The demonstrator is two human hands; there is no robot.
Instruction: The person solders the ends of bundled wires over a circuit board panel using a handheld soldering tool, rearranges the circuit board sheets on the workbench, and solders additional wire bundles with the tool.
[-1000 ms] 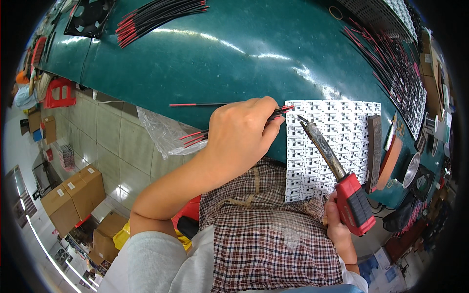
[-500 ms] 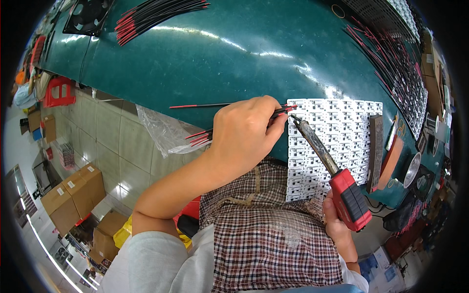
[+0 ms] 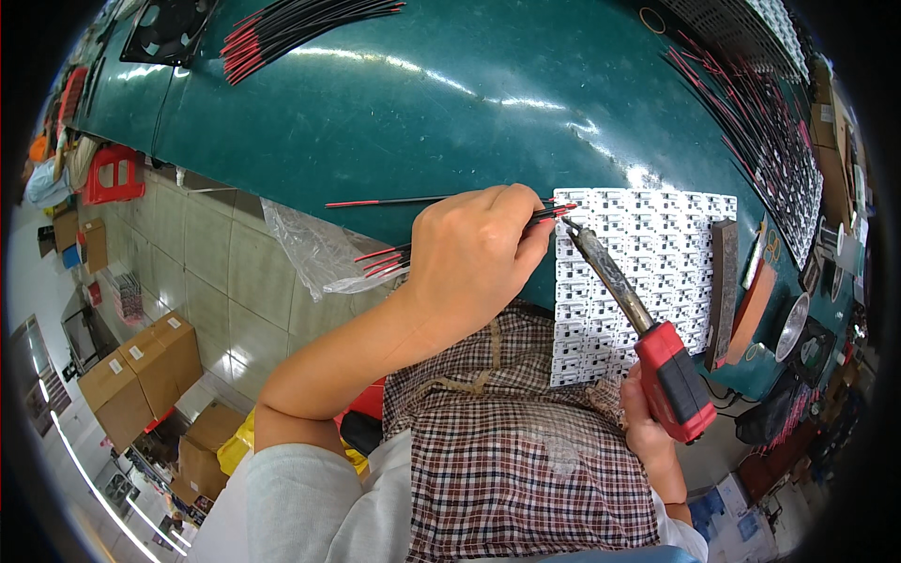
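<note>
Wires: thin black-and-red wires [image 3: 540, 218] pinched in the left hand, red tips touching the upper left corner of the white panel; their tails stick out behind the hand, over the surface edge.
Left hand: left hand [image 3: 474, 253] closed, fingers and thumb gripping the wires; forearm comes up from lower left.
Right hand: right hand [image 3: 648, 427] wrapped round the red handle of the soldering iron [image 3: 624, 305], grip closed on it, mostly hidden behind the handle.
Iron tip: dark metal barrel slants up-left; tip meets the wire ends at the panel's corner.
Panel: white circuit-board panel [image 3: 648, 272], a grid of small rectangular units, lies flat at the near edge of the dark green surface [image 3: 450, 103], partly overhanging the lap.
Beside panel: dark narrow block [image 3: 723, 291] along its right edge; orange-brown strip just right of that.
Loose wires: a bundle of black-and-red wires [image 3: 300, 23] at upper left; rows of them fanned along the far right; one single wire [image 3: 385, 201] lies left of the hand.
Plastic bag: clear bag [image 3: 314, 253] hangs off the surface edge.
Packages: brown cardboard boxes [image 3: 141, 371] with small white labels stand on the tiled floor at lower left; red plastic stool [image 3: 113, 174] farther up.
</note>
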